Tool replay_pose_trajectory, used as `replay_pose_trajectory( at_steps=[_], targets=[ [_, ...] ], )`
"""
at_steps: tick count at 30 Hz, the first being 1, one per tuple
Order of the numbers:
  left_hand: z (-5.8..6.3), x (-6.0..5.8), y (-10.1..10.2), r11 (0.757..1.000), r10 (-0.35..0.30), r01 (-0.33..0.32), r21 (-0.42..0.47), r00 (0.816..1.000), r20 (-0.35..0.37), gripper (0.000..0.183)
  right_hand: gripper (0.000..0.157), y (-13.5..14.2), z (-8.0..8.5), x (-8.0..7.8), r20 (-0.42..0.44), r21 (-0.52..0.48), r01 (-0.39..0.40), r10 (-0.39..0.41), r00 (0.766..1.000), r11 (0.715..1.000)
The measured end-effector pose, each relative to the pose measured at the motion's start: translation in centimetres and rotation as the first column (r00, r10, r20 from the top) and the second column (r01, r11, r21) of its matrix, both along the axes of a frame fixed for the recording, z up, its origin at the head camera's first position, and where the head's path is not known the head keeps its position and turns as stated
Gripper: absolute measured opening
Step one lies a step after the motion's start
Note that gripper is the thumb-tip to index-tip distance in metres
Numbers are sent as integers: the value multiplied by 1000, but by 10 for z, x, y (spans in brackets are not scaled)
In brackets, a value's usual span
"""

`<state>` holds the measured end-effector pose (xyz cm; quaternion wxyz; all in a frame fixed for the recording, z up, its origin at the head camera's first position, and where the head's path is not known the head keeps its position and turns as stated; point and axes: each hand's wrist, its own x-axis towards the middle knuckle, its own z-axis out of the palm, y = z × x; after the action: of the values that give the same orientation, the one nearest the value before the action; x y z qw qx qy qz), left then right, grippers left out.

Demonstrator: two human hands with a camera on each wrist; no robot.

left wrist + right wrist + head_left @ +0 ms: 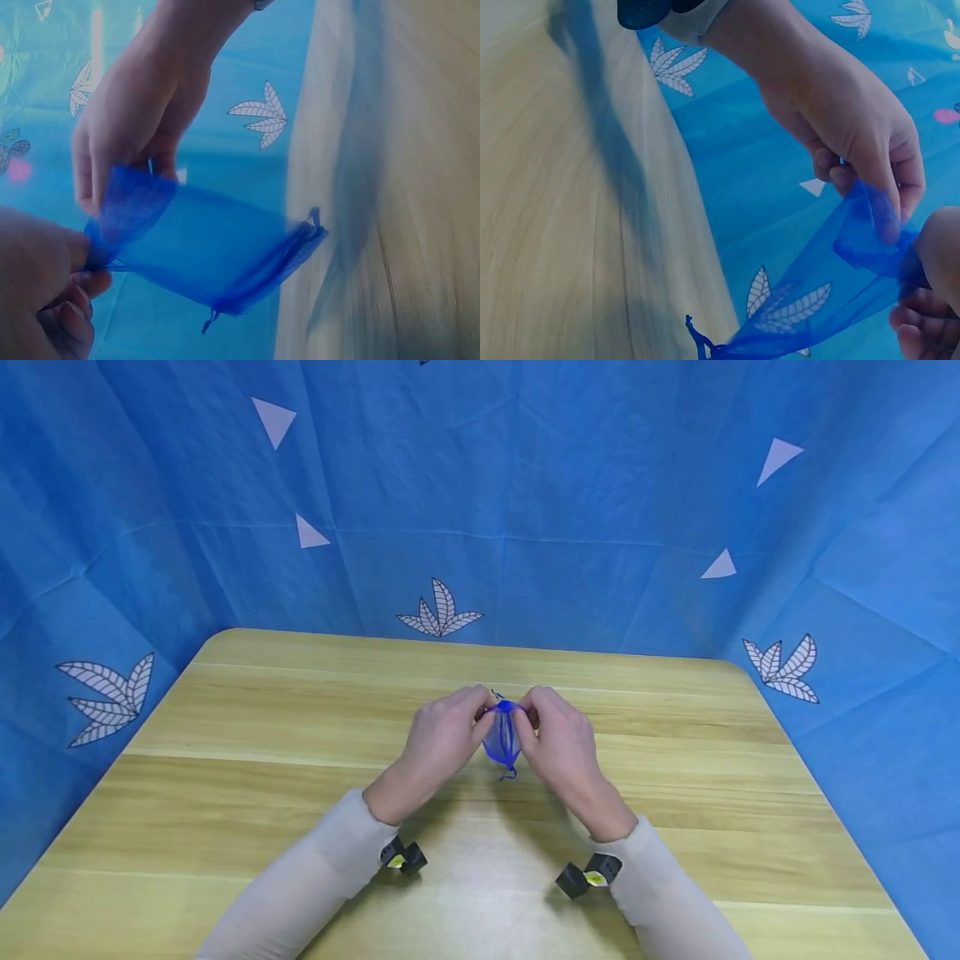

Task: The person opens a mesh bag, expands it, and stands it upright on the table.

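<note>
Between my two hands hangs a sheer blue drawstring pouch [503, 745], held by its upper end. My left hand [447, 727] pinches one side of that end between thumb and fingers, and my right hand [558, 735] pinches the other side. The left wrist view shows the see-through pouch [202, 247] spread flat, its far end bunched and carrying a small cord loop at each side. Seen from the right wrist, the left hand [855, 120] has its thumb under the thin fabric, close beside the fingers of the right hand [936, 277].
Below the hands lies a light wood-grain table [262, 827] with rounded far corners. A blue curtain [585, 485] printed with white triangles and leaves rises behind it and along both sides. Small black cameras [412, 858] sit at both wrists.
</note>
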<state>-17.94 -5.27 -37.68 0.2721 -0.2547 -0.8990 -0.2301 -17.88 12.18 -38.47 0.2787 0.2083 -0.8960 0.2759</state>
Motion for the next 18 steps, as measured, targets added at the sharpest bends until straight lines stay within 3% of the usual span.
replay_pose_trajectory(
  at_steps=[9, 18],
  targets=[
    [-3, 0, -2, 997, -71, 70, -13, 986, -148, 19, 6, 0, 2, 0, -13, 56, -42, 43, 999, 998],
    [-4, -2, -4, 998, -69, 69, -4, 979, -191, 7, 8, -2, 1, 2, -18, 105, -82, 85, 996, 991]
  ],
)
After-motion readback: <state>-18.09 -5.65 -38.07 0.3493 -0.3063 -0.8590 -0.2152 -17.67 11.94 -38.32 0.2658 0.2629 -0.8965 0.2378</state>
